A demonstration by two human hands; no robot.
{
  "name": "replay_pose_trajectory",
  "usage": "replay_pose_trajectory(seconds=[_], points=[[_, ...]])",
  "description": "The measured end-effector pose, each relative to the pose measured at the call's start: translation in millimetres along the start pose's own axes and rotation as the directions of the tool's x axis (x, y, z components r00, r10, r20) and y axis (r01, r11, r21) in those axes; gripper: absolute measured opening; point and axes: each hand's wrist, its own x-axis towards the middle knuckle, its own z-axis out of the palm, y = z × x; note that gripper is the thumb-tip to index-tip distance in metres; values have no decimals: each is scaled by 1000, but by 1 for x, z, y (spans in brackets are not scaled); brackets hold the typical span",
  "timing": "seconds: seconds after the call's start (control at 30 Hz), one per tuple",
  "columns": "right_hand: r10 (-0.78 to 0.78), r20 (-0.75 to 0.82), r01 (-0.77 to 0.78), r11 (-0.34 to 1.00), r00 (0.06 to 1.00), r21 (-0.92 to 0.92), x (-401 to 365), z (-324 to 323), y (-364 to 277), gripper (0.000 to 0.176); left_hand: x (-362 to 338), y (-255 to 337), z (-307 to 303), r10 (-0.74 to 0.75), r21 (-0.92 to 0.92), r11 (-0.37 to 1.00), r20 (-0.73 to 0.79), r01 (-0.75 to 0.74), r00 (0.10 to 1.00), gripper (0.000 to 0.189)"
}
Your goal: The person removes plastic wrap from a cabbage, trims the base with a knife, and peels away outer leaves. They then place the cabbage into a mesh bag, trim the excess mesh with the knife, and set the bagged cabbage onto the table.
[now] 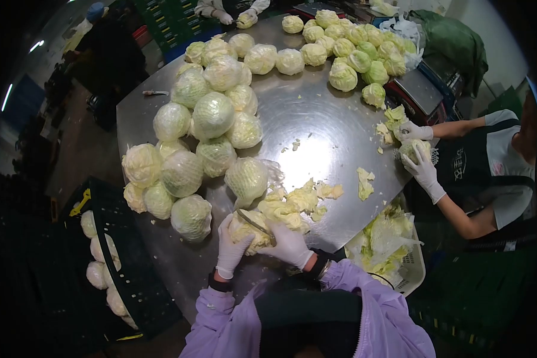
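A pale cabbage (244, 228) with ragged outer leaves is between my two gloved hands at the near edge of the metal table. My left hand (231, 249) grips its left side. In my right hand (289, 243) is a knife (254, 221), its curved blade lying across the top of the cabbage; the handle is hidden by the fingers. Trimmed leaves (292, 206) lie just beyond the right hand. A wrapped cabbage (246, 182) in netting and clear film sits right behind the one I hold.
Wrapped cabbages (213, 115) are piled at left; bare ones (358, 51) at far right. A co-worker's gloved hands (423, 170) hold a cabbage at right. A white basket (417, 262) of leaves stands below the table edge, a dark crate (140, 280) of cabbages at lower left.
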Motion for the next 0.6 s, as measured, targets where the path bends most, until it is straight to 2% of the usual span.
replay_pose_trajectory(seconds=[0.03, 0.07, 0.13, 0.37, 0.5, 0.6], points=[[75, 72, -74, 997, 995, -10, 2, 2, -3, 73, 0, -1, -1, -27, -46, 999, 1, 27, 1000, 86], [69, 77, -68, 998, 995, -11, 3, 6, 2, 73, -1, -1, -2, -54, -90, 994, 2, 54, 999, 86], [-4, 23, 0, 987, 1000, 162, 2, 14, 21, 73, -3, -3, -2, -63, -96, 993, -14, 61, 998, 86], [-6, 84, -19, 954, 996, 298, 4, 9, 22, 67, 0, -6, -3, -63, -145, 987, 32, 67, 998, 83], [-30, 79, 5, 953, 996, 302, 3, 18, 36, 68, 5, -11, -10, -41, -239, 969, 71, 57, 997, 80], [-27, 82, 8, 974, 996, 226, 4, 19, 57, 68, 8, -15, -20, -63, -310, 946, 102, 92, 993, 73]])
